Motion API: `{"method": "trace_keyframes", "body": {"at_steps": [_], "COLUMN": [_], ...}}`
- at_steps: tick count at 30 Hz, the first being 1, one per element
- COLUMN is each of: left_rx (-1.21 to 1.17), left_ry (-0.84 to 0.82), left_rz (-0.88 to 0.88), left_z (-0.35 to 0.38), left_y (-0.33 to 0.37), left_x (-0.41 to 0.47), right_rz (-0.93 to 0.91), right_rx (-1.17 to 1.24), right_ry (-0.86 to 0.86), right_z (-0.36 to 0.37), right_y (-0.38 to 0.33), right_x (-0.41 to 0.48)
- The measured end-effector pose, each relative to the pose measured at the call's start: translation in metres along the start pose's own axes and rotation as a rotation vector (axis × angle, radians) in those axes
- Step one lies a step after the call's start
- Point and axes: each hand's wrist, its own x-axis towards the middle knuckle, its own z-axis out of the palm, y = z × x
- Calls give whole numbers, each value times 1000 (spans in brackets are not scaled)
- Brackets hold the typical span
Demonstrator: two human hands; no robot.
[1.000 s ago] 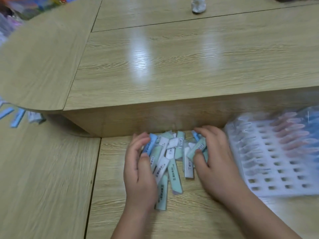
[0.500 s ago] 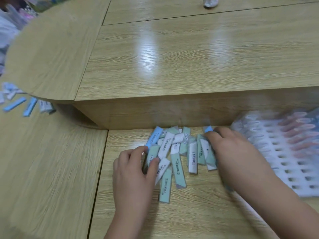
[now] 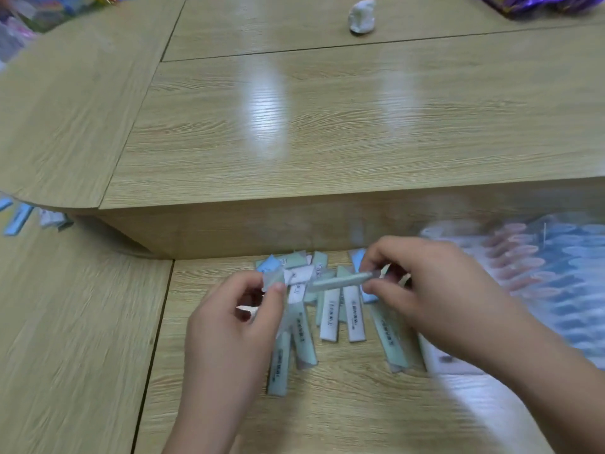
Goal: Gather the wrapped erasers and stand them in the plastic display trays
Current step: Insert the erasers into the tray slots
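Observation:
A heap of wrapped erasers [image 3: 330,309], long flat strips in pale green, white and blue, lies on the lower desk against the raised step. My right hand [image 3: 435,290] pinches one pale green eraser [image 3: 340,282] by its right end and holds it level above the heap. My left hand [image 3: 239,322] pinches a thin wrapped eraser [image 3: 271,280] at the heap's left side. The clear plastic display trays [image 3: 553,290], blurred and partly filled with pink and blue erasers, lie to the right behind my right wrist.
A raised wooden desk top [image 3: 327,126] rises as a step right behind the heap. A white crumpled lump [image 3: 361,16] sits far back on it. More loose erasers [image 3: 19,217] lie at the far left under the rounded edge. Purple packaging [image 3: 537,3] is at top right.
Both hands have come up off the heap. My right hand picked up a green eraser and holds it level; my left hand closed its fingertips on another one at the left.

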Motion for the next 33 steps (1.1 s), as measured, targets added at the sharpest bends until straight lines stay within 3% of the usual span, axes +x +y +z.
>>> {"method": "trace_keyframes", "body": {"at_steps": [4,9,15,25,33], "left_rx": [-230,-338,-352,-241,-143], "left_ry": [-87,-218,-254,-331,-355], "left_rz": [92,199,200,214,294], "left_z": [16,60,123,205,252], "left_y": [34,71,114,152,158], "left_x": [-8,-15,-35,-66,-69], "right_rz": [98,190,200,253,203], "right_rx": [314,437,437,289,412], "right_ry": [148,314,481,547,657], "right_z": [-39,-86,-122,-143,-135], "right_y": [28,86,146,222,247], "right_x": [-28,-70,-116,-140,-123]}}
